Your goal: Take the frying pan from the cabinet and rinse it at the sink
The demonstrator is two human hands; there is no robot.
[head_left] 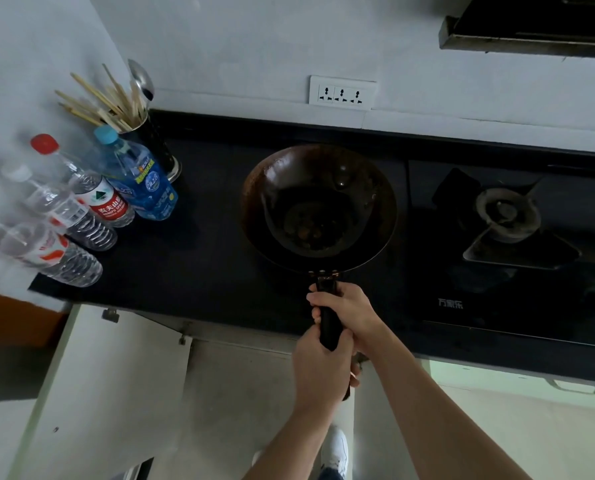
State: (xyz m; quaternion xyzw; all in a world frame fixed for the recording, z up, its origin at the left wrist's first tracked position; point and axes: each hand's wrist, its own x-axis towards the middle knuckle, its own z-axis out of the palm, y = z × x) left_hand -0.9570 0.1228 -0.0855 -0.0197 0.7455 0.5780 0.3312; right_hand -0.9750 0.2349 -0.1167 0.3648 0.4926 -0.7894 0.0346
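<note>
Pan [318, 202] sits over the middle of the dark tabletop [202, 258]; can't tell if it rests or hangs just above. Dark residue inside. Handle [329, 323] sticks out past the front edge. Right grip [346, 311] is wrapped round the handle near the pan, left grip [320, 370] is wrapped round its end, both closed tight. Left end: four bottles [81, 216] clustered, chopstick holder [156, 147] behind them at the back edge, well apart from the pan. Right: stove burner [507, 213], near the pan rim. Socket [341, 91] on the wall behind. Cabinet door [116, 375] hangs open below the front edge, left of the arms.
</note>
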